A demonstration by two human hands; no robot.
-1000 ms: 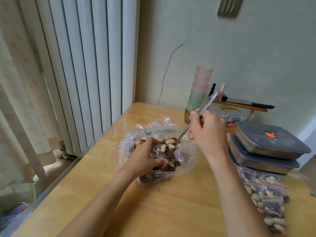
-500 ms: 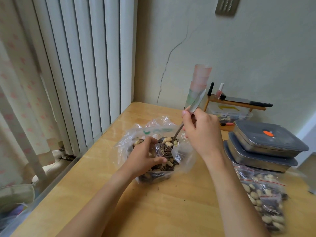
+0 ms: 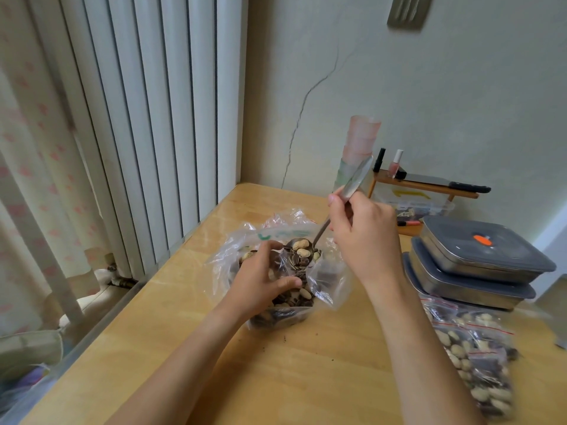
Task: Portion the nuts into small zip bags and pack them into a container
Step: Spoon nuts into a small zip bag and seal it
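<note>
Two hands are at work over the big clear plastic bag [image 3: 277,265] of mixed nuts and striped sunflower seeds, which sits open-mouthed near the middle of the wooden surface [image 3: 306,372]. My right hand [image 3: 363,237] pinches a metal spoon [image 3: 329,220] by the upper part of its handle. The spoon's long axis runs on a slant, its handle tip pointing up and away to the right toward the wall, its bowl pointing down and to the left over the bag's mouth. The bowl carries a heap of peanuts and seeds [image 3: 302,251]. My right wrist is bent down, the forearm coming in from the lower right.

My left hand [image 3: 264,280] is curled round a small zip bag [image 3: 288,273], thumb on the near side, holding it inside the mouth of the big bag, just below the spoon's bowl. The forearm comes in from the lower left.

The big bag bears green lettering near its far rim; I cannot read it.

To my right lie several filled zip bags [image 3: 472,360] with red seal lines, heaped on the surface. Behind them stand two stacked metal containers [image 3: 478,265] with grey lids, the top lid with an orange tab. A stack of plastic cups [image 3: 357,145] stands against the wall beside a small wooden rack [image 3: 426,187].
</note>
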